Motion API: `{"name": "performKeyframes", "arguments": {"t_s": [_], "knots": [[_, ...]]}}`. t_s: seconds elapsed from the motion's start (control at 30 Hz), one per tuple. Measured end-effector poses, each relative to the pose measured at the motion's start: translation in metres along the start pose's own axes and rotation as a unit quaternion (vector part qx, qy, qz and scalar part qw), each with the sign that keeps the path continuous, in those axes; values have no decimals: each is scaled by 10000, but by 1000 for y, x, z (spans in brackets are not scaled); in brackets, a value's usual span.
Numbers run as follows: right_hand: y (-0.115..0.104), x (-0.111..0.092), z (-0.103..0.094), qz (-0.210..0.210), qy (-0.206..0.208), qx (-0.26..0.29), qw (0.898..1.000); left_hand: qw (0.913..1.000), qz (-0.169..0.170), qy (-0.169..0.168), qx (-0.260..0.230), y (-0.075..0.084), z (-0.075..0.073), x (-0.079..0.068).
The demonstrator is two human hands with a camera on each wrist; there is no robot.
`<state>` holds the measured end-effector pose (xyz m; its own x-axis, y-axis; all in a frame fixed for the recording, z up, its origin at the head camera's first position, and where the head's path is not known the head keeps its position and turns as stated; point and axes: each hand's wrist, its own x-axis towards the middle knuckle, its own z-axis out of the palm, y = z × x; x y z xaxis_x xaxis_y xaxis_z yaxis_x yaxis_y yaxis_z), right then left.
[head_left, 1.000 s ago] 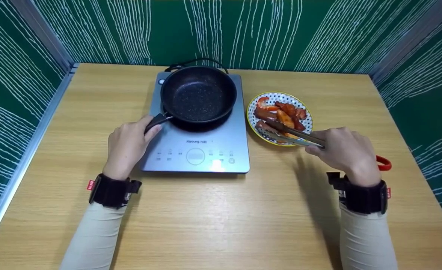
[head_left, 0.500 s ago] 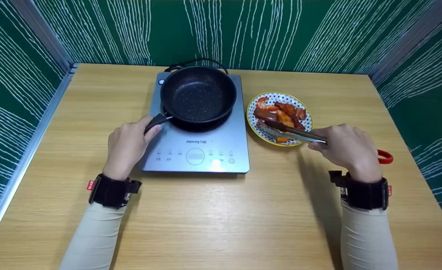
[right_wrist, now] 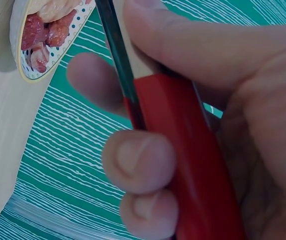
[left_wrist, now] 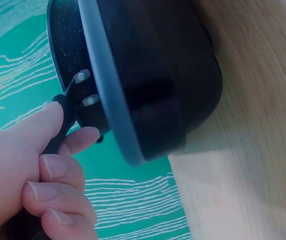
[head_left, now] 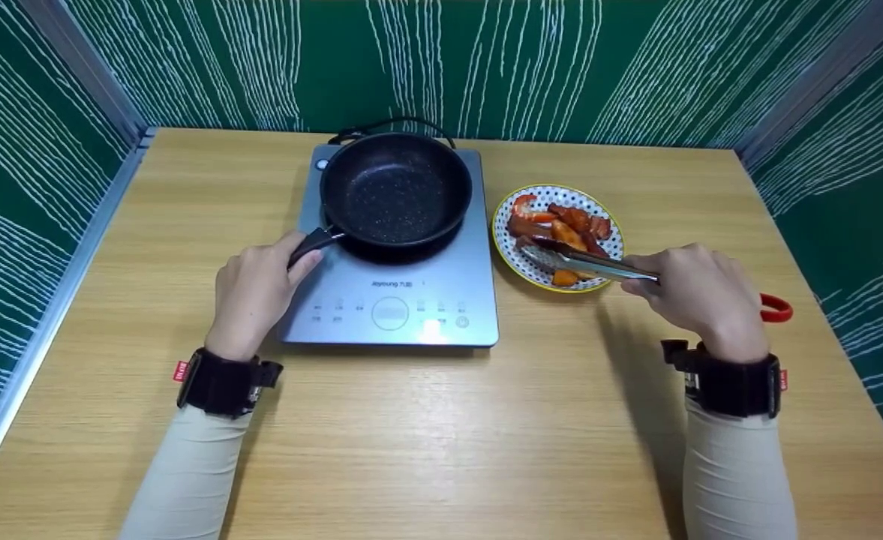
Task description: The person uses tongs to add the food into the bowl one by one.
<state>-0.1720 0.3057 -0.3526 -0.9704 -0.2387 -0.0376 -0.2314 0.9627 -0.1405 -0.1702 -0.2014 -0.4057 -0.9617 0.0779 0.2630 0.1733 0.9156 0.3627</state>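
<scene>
My left hand grips the black handle of a dark speckled frying pan, fingers curled round it in the left wrist view. The pan sits on an induction cooker. My right hand holds metal tongs by their red grip. Over a dotted plate with a yellow rim, the tongs' tips touch the food at its front left. Glossy brown meat pieces, an orange chunk and a red curved piece lie there. Whether the tips pinch a piece I cannot tell.
The cooker and plate stand side by side on a wooden table. A black cable runs behind the cooker. Green panels with white streaks enclose the back and sides.
My right hand has shifted slightly right and toward the back. The tongs' arms have come closer together over the food. My left hand and the pan have stayed put.
</scene>
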Motion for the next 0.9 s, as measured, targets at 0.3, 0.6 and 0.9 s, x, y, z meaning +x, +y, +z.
{"name": "performKeyframes", "arguments": {"t_s": [0.3, 0.6, 0.9], "knots": [[1, -5, -4, -123, 439, -131, 9989, 10000, 37, 41, 29, 0, 0, -1], [-10, -5, -5, -386, 1403, 380, 9886, 10000, 28, 40, -74, 0, 1, 0], [-44, 23, -6, -841, 1695, 696, 9795, 9999, -42, -3, -128, 2, 0, 0]]}}
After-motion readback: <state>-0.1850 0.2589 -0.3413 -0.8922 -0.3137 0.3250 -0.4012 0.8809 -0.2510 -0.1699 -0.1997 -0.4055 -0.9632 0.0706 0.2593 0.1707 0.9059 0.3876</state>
